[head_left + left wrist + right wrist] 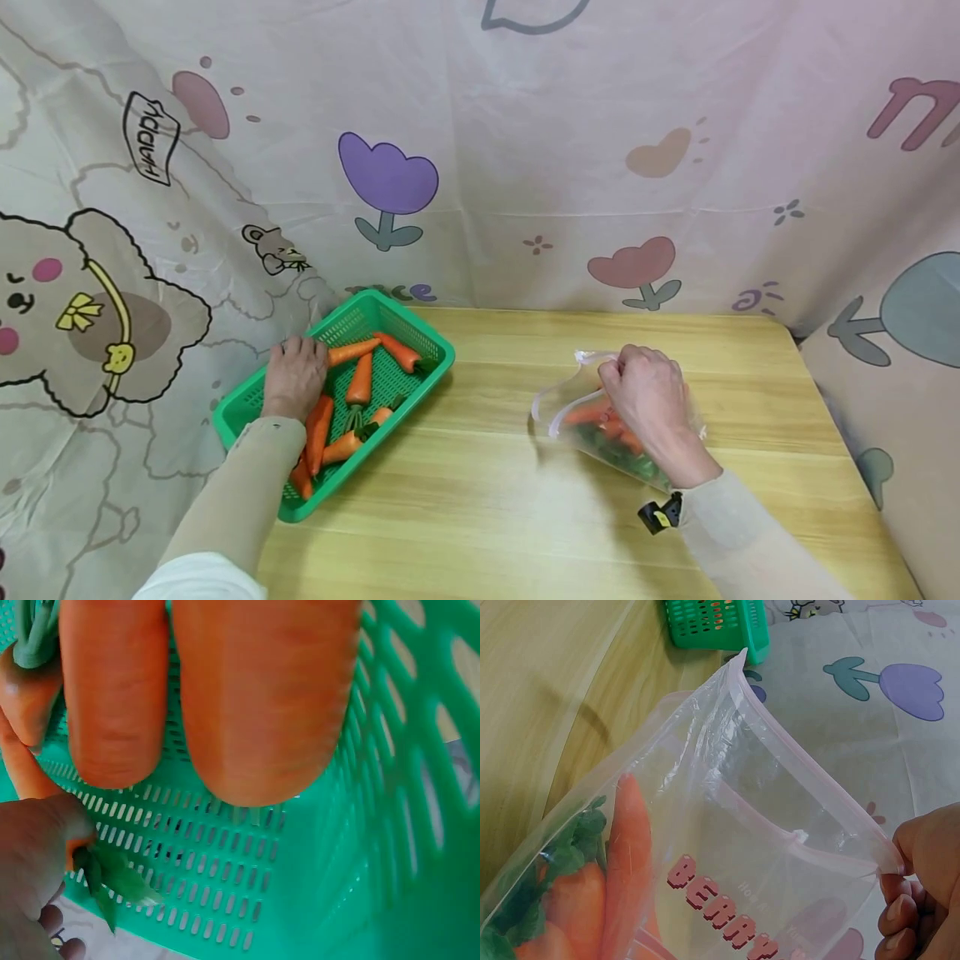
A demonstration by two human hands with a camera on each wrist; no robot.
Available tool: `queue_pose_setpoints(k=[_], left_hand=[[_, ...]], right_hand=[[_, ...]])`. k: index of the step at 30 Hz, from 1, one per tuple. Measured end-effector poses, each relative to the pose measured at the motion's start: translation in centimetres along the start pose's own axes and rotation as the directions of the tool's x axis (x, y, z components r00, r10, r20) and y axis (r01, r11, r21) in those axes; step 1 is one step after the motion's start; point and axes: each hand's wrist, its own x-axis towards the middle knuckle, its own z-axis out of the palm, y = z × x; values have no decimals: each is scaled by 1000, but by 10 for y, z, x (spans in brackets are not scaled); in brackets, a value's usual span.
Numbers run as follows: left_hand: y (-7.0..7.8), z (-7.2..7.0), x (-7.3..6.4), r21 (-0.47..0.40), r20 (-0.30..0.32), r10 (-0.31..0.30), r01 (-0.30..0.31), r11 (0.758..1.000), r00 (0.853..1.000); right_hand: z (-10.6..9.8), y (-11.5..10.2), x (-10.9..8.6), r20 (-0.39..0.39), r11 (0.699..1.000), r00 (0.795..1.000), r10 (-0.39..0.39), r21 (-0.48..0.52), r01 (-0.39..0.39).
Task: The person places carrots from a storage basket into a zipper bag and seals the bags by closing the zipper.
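My left hand [295, 377] is inside the green basket [442, 358], its thumb and fingers round the leafy end of a carrot [354, 351]. In the left wrist view, green leaves [120, 879] stick out below that thumb. Several other carrots [259, 697] lie in the basket. On the right, my right hand [651, 400] pinches the top edge of a clear zip bag [769, 739]. The bag's mouth gapes, and carrots [627, 859] with green tops show through its plastic. Red lettering marks the bag's front.
Both containers stand on a light wooden table [480, 500], the basket at the left and the bag to the right. Behind the table hangs a printed cloth [487, 150], and it also covers the left side close to the basket.
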Motion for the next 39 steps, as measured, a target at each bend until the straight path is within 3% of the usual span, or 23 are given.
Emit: queue_pose_setpoints(k=[7,15,22,26,31,35,39], left_hand=[[-3,7,-4,-17,-23,-8,8,1000,1000],[-11,4,-4,-76,-101,-46,39,996,994],[-19,2,-5,-140,-277,-45,6,990,960],[-21,2,-5,-143,-341,-40,-10,990,939],[-20,-3,-3,-167,-388,-53,-14,986,920],[-19,-10,-1,-160,-381,-53,-9,987,923],[-18,-16,3,-172,-416,-65,-8,985,907]], right_hand=[[-1,-1,-1,7,1000,1000,-8,-4,8],[-1,-2,-2,15,1000,1000,-9,-5,9],[-1,-2,-2,15,1000,1000,-7,-7,7],[-1,-2,-3,11,1000,1000,-13,-11,13],[-1,-2,-2,13,1000,1000,-17,-7,17],[-1,-1,-2,10,1000,999,-30,-6,30],[-1,-1,-2,5,999,999,-37,-5,37]])
